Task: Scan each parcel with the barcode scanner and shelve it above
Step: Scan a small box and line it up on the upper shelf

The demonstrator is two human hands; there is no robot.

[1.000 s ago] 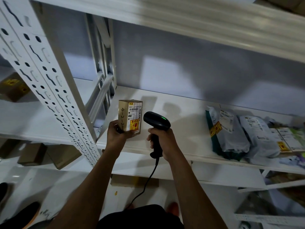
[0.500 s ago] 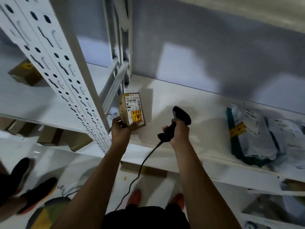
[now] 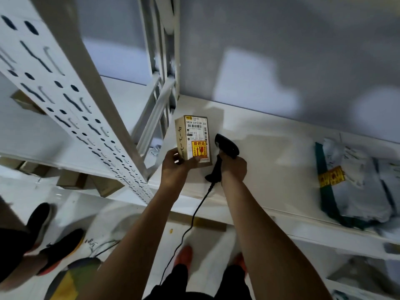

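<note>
A small brown cardboard parcel (image 3: 193, 139) with a white barcode label and a yellow fragile sticker is held upright over the left end of the white shelf (image 3: 270, 161). My left hand (image 3: 176, 164) grips its lower end. Right beside it, my right hand (image 3: 233, 167) grips the handle of the black barcode scanner (image 3: 226, 146), whose head points up and away past the parcel's right edge. The scanner's black cable (image 3: 194, 215) hangs down between my arms.
Grey poly-bag parcels (image 3: 355, 182) with a yellow sticker lie on the shelf at right. A perforated white upright (image 3: 71, 100) stands at left, with brown boxes (image 3: 71, 180) on shelves behind it. Another person's dark shoes (image 3: 54, 239) are on the floor at lower left.
The scanner has swung from facing the parcel's label to pointing up and away. My view has tilted downward, showing more floor and my feet. The parcel stays in my left hand near the shelf's left end.
</note>
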